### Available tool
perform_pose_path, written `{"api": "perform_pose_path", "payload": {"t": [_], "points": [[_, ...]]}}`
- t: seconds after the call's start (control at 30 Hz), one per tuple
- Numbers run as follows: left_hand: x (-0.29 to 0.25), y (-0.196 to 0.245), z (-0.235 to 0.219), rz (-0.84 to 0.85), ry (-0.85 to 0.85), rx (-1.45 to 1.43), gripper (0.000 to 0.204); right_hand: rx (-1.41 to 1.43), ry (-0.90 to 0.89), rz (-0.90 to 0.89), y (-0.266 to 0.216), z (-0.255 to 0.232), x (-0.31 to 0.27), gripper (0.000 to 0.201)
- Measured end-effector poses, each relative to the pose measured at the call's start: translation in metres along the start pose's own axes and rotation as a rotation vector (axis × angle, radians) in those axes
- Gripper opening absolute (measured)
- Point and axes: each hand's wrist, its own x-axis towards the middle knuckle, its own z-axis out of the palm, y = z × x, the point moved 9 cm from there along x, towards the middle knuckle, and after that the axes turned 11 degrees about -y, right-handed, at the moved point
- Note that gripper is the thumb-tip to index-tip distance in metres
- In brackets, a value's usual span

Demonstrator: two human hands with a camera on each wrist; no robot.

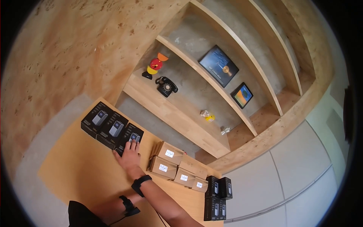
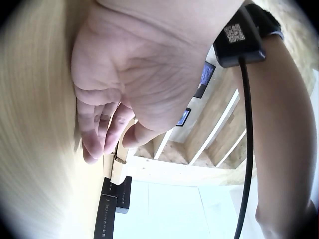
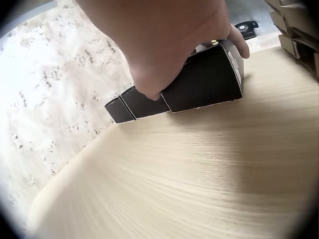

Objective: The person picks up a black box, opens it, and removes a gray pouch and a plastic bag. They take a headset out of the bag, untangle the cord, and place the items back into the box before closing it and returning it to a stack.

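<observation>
My right hand (image 1: 130,159) lies over the nearest of three black boxes (image 1: 133,129) that line up edge to edge at the table's far left. In the right wrist view, the thumb and fingers of that hand (image 3: 167,42) grip opposite sides of the black end box (image 3: 207,82). My left hand (image 2: 134,67) is low beside the table surface (image 2: 42,124), its fingers loosely bent and holding nothing. The right forearm hides most of the left hand in the head view.
Brown cartons (image 1: 163,167) with white labels stand in the middle along the table's back edge. More black boxes (image 1: 214,202) are stacked at the right end. Behind the table, a wooden shelf (image 1: 177,109) holds a black telephone (image 1: 166,87), framed pictures and small ornaments.
</observation>
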Motion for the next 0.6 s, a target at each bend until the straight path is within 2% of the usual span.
{"api": "perform_pose_path", "payload": {"t": [0.07, 0.17, 0.37, 0.5, 0.6], "points": [[-0.001, 0.001, 0.002, -0.011, 0.004, -0.012, 0.039, -0.059, -0.001, -0.016, 0.0, 0.0, -0.004, 0.082], [0.0, 0.004, 0.003, -0.01, 0.006, -0.007, 0.041, -0.183, 0.082, -0.096, 0.009, 0.013, -0.005, 0.089], [0.002, 0.009, 0.002, -0.009, 0.007, -0.025, 0.045, -0.242, -0.079, -0.132, 0.003, 0.006, -0.008, 0.104], [0.006, 0.016, -0.002, -0.01, 0.014, -0.032, 0.048, -0.202, -0.114, -0.121, 0.0, 0.002, -0.006, 0.103], [0.009, 0.023, -0.008, -0.002, 0.02, -0.046, 0.05, -0.199, -0.069, -0.119, -0.007, 0.0, -0.003, 0.092]]}}
